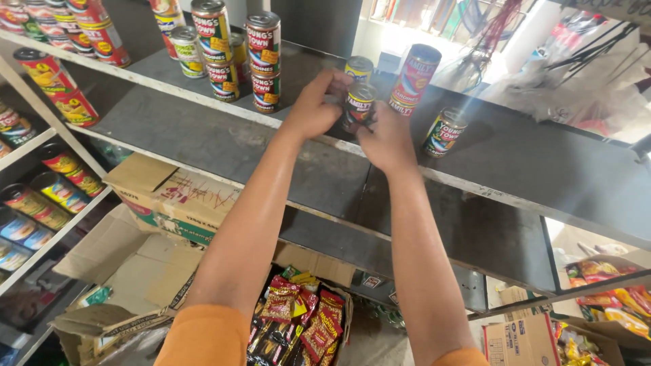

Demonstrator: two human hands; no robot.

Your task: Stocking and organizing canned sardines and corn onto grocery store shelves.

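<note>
Both my hands reach up to a grey metal shelf (203, 135). My left hand (313, 105) and my right hand (385, 139) together grip a small dark can with a yellow and red label (359, 103), held just above the shelf's front part. Right behind it stands a small yellow can (359, 68). A tall red can (415, 78) stands to the right of the held can, and another small can (444, 132) stands further right, apart from my hands.
Stacked tall cans (263, 57) stand at the shelf's back left. More cans fill the white rack (41, 196) on the left. Cardboard boxes (169, 196) sit below, one holding red snack packets (305, 318). Plastic bags hang at the upper right (576, 74).
</note>
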